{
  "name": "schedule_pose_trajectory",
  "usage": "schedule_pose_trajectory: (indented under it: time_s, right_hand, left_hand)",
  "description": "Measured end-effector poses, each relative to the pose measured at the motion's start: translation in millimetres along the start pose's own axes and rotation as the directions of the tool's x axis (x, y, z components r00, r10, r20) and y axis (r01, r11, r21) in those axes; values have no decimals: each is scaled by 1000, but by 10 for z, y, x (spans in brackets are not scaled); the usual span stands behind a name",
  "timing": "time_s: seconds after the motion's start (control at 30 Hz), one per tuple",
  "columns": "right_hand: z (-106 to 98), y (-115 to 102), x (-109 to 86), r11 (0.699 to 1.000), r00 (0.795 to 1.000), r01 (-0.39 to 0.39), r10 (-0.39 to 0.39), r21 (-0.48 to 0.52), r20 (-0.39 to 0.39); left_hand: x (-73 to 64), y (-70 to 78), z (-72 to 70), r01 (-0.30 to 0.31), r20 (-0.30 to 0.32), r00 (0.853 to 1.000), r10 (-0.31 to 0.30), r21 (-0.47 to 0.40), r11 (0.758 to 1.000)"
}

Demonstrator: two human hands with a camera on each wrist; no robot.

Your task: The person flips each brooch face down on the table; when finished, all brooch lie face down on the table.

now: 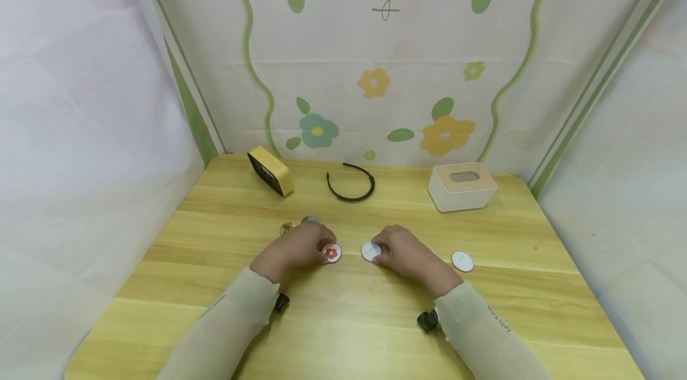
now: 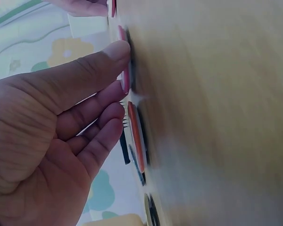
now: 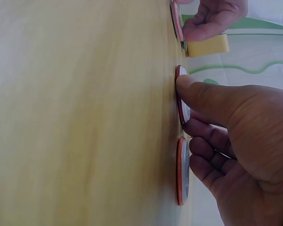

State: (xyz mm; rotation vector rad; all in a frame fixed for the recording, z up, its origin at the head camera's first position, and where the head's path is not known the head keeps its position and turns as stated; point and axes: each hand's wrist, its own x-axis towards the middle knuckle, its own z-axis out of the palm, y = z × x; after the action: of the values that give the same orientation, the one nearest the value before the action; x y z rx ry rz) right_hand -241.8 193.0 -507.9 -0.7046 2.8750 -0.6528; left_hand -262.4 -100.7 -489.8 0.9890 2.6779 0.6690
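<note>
My left hand (image 1: 306, 243) pinches a flat round disc with a red flower on its face (image 1: 332, 253), thumb on one edge and fingertips on the other. Seen edge-on in the left wrist view, this disc has a pinkish-red rim and stands just off or on the table; which, I cannot tell. An orange-rimmed disc (image 2: 136, 136) lies beside the left fingertips, partly hidden in the head view. To the right, my right hand (image 1: 405, 252) holds a white-faced disc (image 1: 370, 251) by its edges. Close to the right fingers is another disc with an orange-red rim (image 3: 182, 172).
Beyond the left hand lie a yellow disc (image 1: 287, 228) and a grey disc (image 1: 310, 219). A white disc (image 1: 463, 261) is right of the right wrist. Along the back stand a yellow box-shaped object (image 1: 272, 170), a black headband (image 1: 351, 198) and a tissue box (image 1: 463, 187).
</note>
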Motion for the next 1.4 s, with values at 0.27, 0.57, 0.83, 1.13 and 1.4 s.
schedule_pose_trajectory:
  time_s: [0.27,0.57,0.83,1.13,1.4]
  right_hand:
    - [-6,-4,2,1000,1000,0,0,1,-2]
    - [1,-9,-7,1000,1000,2,-2,2,-6]
    - [-11,-21,13,1000,998,31,-31,-1,-47]
    - [110,-232,219,991,990,132,-133,-18,-37]
    - [209,-421,347,973,973,214,-220,-87,-64]
  left_hand:
    - [152,50,45,34,3,999,-34,-59,998]
    - [243,62,71,44,-15,999,-45,-31,999]
    - [256,57,70,80,-19,997,-81,-64,995]
    - [247,38,91,109,-27,993,-111,-56,992]
    - [247,44,81,104,-20,994,-105,-30,994]
